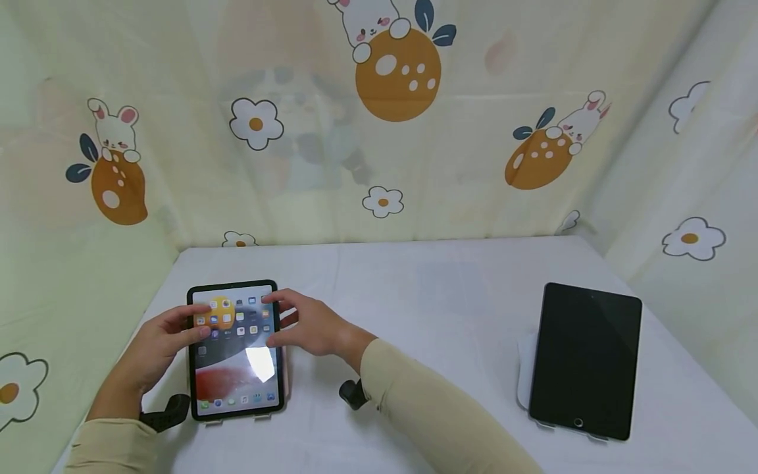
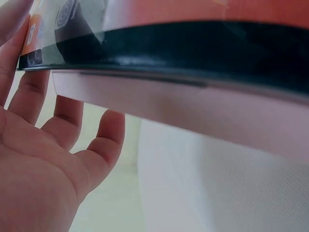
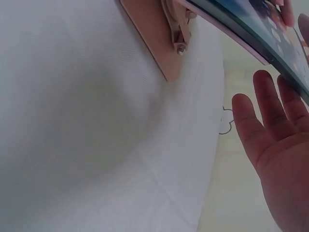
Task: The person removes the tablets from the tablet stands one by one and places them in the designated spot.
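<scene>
A tablet (image 1: 237, 365) with a lit home screen of app icons stands on a pink stand (image 3: 149, 43) at the left of the white table. My left hand (image 1: 156, 345) holds its left edge. Thumb and index finger lie over the screen, while the other fingers reach behind the edge, near the stand's pink plate (image 2: 169, 106). At the tablet's right edge is my right hand (image 1: 316, 326), thumb and index finger over the front and other fingers beside or behind the edge. Whether those fingers touch the back is hard to tell.
A second tablet (image 1: 583, 362), its screen dark, stands on a white stand (image 1: 526, 372) at the table's right. The white tabletop (image 1: 414, 316) stretches between both tablets. A patterned curtain (image 1: 308, 210) hangs behind and along the sides.
</scene>
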Demonstrator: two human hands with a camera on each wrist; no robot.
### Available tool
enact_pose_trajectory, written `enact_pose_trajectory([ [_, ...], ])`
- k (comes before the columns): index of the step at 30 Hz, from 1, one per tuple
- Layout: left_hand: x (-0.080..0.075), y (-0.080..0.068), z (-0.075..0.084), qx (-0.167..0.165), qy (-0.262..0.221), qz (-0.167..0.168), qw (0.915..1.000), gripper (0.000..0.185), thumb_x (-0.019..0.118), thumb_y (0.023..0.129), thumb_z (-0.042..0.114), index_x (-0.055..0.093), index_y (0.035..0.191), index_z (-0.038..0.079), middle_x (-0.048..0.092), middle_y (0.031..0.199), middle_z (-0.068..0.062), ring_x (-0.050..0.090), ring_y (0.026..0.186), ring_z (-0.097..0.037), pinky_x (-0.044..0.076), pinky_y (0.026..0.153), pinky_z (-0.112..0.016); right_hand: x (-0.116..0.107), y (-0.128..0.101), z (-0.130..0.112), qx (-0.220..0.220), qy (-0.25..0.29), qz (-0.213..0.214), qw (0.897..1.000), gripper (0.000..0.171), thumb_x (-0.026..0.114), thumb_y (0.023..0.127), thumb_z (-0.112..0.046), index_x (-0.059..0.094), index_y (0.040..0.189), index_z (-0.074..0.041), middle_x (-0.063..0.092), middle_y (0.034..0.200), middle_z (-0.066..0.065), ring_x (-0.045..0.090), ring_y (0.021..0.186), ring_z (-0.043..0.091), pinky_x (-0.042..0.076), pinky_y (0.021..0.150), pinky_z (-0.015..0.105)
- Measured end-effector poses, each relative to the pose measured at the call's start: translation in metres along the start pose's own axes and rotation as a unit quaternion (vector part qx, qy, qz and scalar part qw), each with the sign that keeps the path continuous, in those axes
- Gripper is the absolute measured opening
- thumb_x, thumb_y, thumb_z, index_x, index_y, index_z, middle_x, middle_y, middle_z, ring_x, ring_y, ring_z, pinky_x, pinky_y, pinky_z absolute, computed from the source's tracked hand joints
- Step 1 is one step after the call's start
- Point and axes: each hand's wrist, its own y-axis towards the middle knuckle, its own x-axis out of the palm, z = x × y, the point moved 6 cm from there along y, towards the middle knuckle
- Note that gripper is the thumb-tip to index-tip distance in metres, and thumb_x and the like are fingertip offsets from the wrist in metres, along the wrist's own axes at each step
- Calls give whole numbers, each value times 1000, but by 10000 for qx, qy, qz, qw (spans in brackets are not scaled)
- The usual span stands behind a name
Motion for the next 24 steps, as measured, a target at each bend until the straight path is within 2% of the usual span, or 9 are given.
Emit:
enact_pose_trajectory([
  [6,0,1,-1,-81,-29,-1,10000,57,64,100,23,43,144,-7,36,148,-32,32,132,-45,42,82,-11,1,6,3,166,65,143,9997,60,79,88,-19,52,141,-24,54,115,-5,58,99,10,51,80,25],
  [8,0,1,0,-117,22,-14,9999,58,65,100,24,43,144,-6,33,150,-31,28,135,-47,44,87,-15,1,6,3,175,13,203,9996,60,79,88,-20,52,141,-23,54,114,-5,56,101,12,50,81,24],
  [12,0,2,2,-182,130,-33,9997,60,64,100,27,42,146,-6,29,153,-32,23,138,-50,42,106,-43,-1,6,1,173,-116,286,9994,59,79,88,-21,53,141,-23,56,110,-5,54,108,18,48,82,26],
  [14,0,2,4,-212,193,-21,9996,61,63,100,29,42,146,-6,29,153,-32,23,138,-50,35,108,-56,-2,6,0,179,-159,325,9992,58,80,88,-22,54,140,-22,57,108,-5,53,109,20,47,82,26],
  [15,0,2,5,-214,176,-23,9996,61,63,100,29,42,146,-6,29,152,-32,24,137,-50,34,108,-59,-2,6,0,184,-152,345,9991,58,80,87,-21,54,139,-22,57,107,-5,53,108,20,47,82,26],
  [17,0,2,7,-219,219,-25,9995,60,63,100,29,43,146,-5,30,152,-31,26,136,-49,36,107,-56,-4,5,-1,190,-160,377,9990,58,80,87,-21,54,139,-21,57,106,-5,53,107,19,47,80,26],
  [19,1,2,10,-183,280,-22,9994,60,64,100,28,44,146,-5,34,149,-30,31,132,-46,43,104,-45,-5,4,-1,172,-146,404,9989,57,80,87,-21,55,138,-21,57,105,-5,53,105,18,47,79,26],
  [22,0,2,16,-83,362,-20,9993,59,65,99,27,45,145,-4,40,145,-29,38,126,-43,47,92,-26,-9,3,-4,122,-89,430,9990,57,80,87,-20,54,138,-20,56,104,-3,53,101,17,47,75,25],
  [24,-1,1,20,5,413,-21,9991,58,65,99,26,47,145,-4,42,142,-29,41,122,-41,46,83,-18,-12,2,-5,97,-48,457,9989,56,79,88,-20,54,138,-20,56,104,-2,53,98,15,48,73,25],
])
